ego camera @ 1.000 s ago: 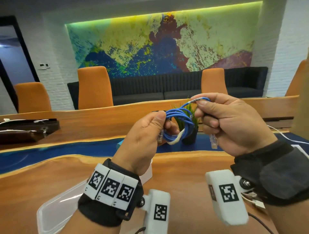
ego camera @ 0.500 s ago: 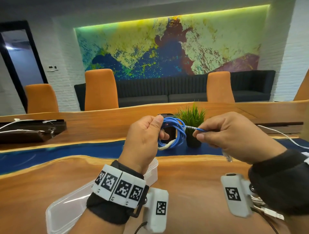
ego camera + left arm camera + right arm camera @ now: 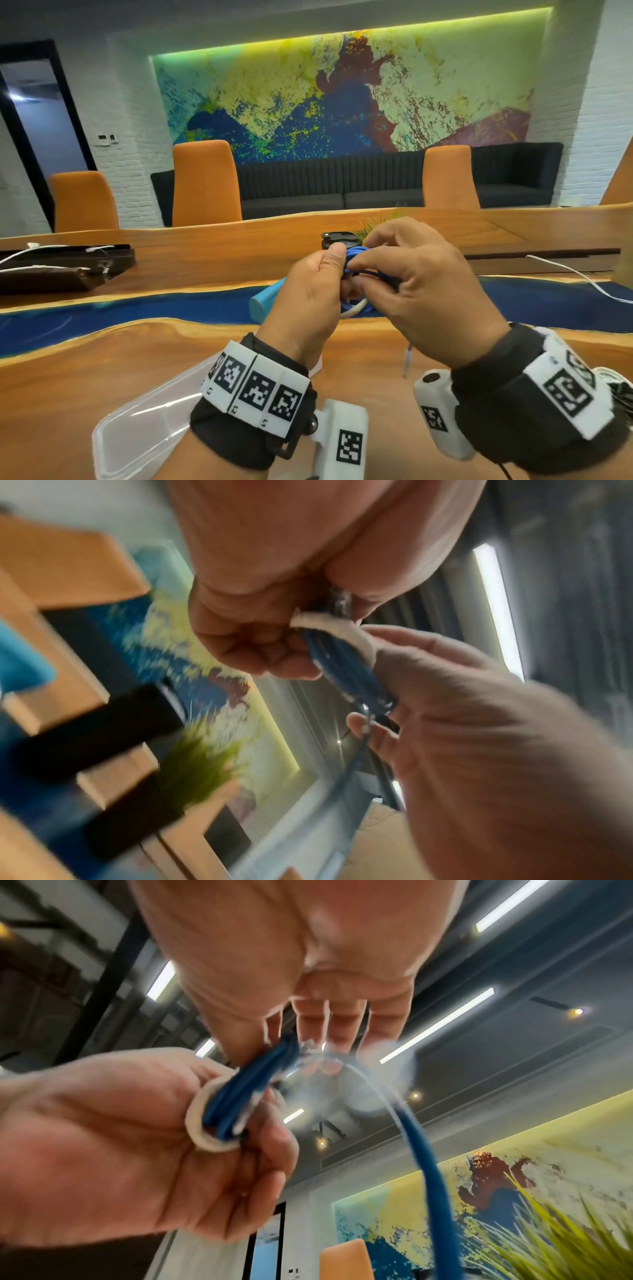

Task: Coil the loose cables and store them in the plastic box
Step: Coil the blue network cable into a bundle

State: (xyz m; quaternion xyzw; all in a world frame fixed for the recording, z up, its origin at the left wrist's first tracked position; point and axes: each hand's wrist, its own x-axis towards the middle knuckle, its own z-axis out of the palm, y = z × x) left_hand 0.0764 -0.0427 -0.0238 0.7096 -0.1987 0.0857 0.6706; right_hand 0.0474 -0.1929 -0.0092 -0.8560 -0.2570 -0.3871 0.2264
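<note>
In the head view I hold a small coil of blue cable (image 3: 354, 262) above the wooden table. My left hand (image 3: 322, 281) grips one side of the coil, thumb on top. My right hand (image 3: 370, 270) pinches the strands next to that thumb. A white strap (image 3: 356, 308) loops round the coil's lower part. The left wrist view shows the coil (image 3: 342, 666) and strap (image 3: 346, 631) between both hands. In the right wrist view a loose blue end (image 3: 418, 1150) arcs away from the coil (image 3: 240, 1093). The clear plastic box (image 3: 144, 425) lies under my left wrist.
A teal cylinder (image 3: 265, 303), a black round object (image 3: 339, 240) and a small green plant (image 3: 376, 226) stand behind the hands. White cables (image 3: 51, 263) lie on a dark tray at the left. Another white cable (image 3: 565, 274) runs at the right. Orange chairs line the far side.
My right hand has come in from the right and closed on the coil beside the left thumb, bringing the loose end with it. The left hand has kept its grip.
</note>
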